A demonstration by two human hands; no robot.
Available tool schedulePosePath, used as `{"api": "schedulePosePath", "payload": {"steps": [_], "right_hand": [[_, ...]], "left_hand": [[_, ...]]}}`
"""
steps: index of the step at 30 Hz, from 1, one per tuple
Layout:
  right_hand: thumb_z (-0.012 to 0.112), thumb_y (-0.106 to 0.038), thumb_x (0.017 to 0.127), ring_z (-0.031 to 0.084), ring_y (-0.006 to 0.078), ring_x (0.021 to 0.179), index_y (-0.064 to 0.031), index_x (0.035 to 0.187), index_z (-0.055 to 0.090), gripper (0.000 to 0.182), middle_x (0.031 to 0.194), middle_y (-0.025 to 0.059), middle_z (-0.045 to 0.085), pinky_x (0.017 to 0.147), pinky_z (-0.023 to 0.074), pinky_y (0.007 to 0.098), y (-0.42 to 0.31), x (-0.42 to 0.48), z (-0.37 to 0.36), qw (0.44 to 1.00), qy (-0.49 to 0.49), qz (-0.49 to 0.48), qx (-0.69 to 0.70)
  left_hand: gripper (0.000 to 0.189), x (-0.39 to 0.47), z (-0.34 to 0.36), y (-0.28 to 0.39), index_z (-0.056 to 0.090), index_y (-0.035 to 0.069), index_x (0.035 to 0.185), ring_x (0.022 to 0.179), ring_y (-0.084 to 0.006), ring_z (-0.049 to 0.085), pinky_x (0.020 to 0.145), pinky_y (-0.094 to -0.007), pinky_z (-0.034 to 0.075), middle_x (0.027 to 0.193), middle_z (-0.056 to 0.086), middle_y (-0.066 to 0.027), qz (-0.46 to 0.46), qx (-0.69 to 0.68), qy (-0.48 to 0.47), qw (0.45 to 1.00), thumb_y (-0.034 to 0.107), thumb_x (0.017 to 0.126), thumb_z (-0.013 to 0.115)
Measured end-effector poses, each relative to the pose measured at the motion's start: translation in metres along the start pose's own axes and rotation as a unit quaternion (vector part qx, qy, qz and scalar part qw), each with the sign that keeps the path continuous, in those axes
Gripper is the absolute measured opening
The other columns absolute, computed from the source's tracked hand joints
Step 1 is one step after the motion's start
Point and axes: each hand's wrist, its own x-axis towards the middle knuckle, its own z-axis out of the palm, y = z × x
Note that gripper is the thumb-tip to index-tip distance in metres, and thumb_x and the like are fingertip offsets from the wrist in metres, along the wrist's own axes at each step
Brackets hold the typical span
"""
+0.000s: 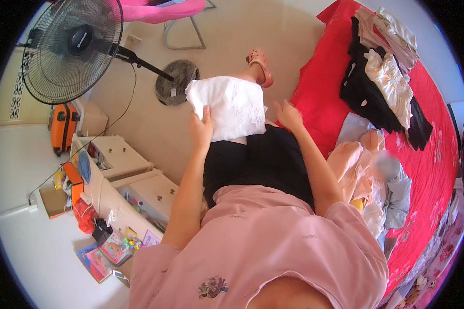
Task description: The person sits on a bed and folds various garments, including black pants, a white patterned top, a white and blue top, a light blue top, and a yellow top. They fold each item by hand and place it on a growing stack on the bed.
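A white folded garment (232, 108) with embroidered flowers near its right edge lies over my bare leg, just past the hem of my black shorts (255, 166). My left hand (202, 125) grips its near left side, thumb on top and the other fingers hidden beneath. To the right of the cloth, my right hand (290, 115) is raised and holds nothing, its fingers loosely bent and apart. It is beside the edge of a bed with a red cover (317, 92).
On the bed lie black clothes (371, 96), a cream printed garment (392, 85) and a heap of peach clothes (352, 162). At left stand a pedestal fan (81, 40), an orange suitcase (63, 127) and a cream dresser (129, 156) with open drawers. A pink clog (266, 73) is on my foot.
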Motion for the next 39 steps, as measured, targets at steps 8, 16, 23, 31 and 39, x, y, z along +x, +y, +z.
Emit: {"api": "schedulePosePath", "payload": {"steps": [8, 16, 23, 31, 39], "right_hand": [[0.056, -0.039, 0.081, 0.051, 0.0203, 0.105, 0.0009, 0.116, 0.047, 0.054, 0.115, 0.0129, 0.052, 0.09, 0.0412, 0.0334, -0.047, 0.005, 0.007, 0.665, -0.366, -0.088, 0.645], [0.068, -0.007, 0.07, 0.06, 0.0238, 0.085, 0.0084, 0.103, 0.052, 0.041, 0.098, 0.0154, 0.059, 0.073, 0.0501, 0.0373, -0.056, 0.021, 0.018, 0.696, -0.189, -0.022, 0.693], [0.069, -0.014, 0.071, 0.059, 0.0208, 0.081, 0.0065, 0.104, 0.051, 0.043, 0.091, 0.0154, 0.058, 0.064, 0.0503, 0.0335, -0.029, 0.005, -0.025, 0.712, -0.11, -0.146, 0.679], [0.064, -0.022, 0.078, 0.057, 0.0102, 0.069, 0.0, 0.099, 0.056, 0.031, 0.083, 0.0038, 0.06, 0.057, 0.0476, 0.0261, 0.12, -0.105, -0.248, 0.801, 0.166, -0.091, 0.569], [0.057, -0.022, 0.083, 0.055, 0.0133, 0.076, 0.0, 0.103, 0.05, 0.03, 0.087, 0.0058, 0.058, 0.065, 0.0468, 0.0296, 0.264, -0.098, -0.34, 0.774, 0.362, -0.128, 0.504]], "left_hand": [[0.067, 0.033, -0.019, -0.021, 0.043, -0.005, 0.117, 0.103, -0.0227, 0.05, 0.086, -0.037, 0.043, 0.116, 0.05, -0.0149, -0.314, -0.347, -0.315, 0.826, 0.043, 0.074, 0.064], [0.058, 0.05, -0.022, -0.026, 0.037, 0.0, 0.123, 0.11, -0.0255, 0.045, 0.093, -0.0382, 0.037, 0.122, 0.046, -0.0134, -0.358, -0.374, -0.325, 0.791, 0.029, 0.079, 0.061], [0.043, 0.056, -0.022, 0.052, 0.042, -0.002, 0.119, 0.099, -0.0211, 0.052, 0.082, -0.0324, 0.045, 0.113, 0.051, -0.0115, -0.069, -0.351, -0.27, 0.894, 0.015, 0.081, 0.055], [0.036, 0.034, 0.111, 0.283, 0.049, 0.0, 0.109, 0.091, -0.0136, 0.054, 0.08, -0.0273, 0.042, 0.101, 0.057, -0.0069, 0.081, -0.369, -0.431, 0.819, 0.016, 0.079, 0.062], [0.028, -0.003, 0.255, 0.443, 0.051, 0.001, 0.097, 0.078, -0.0124, 0.053, 0.07, -0.0272, 0.042, 0.089, 0.059, -0.006, 0.243, -0.367, -0.427, 0.79, 0.015, 0.077, 0.064]]}}
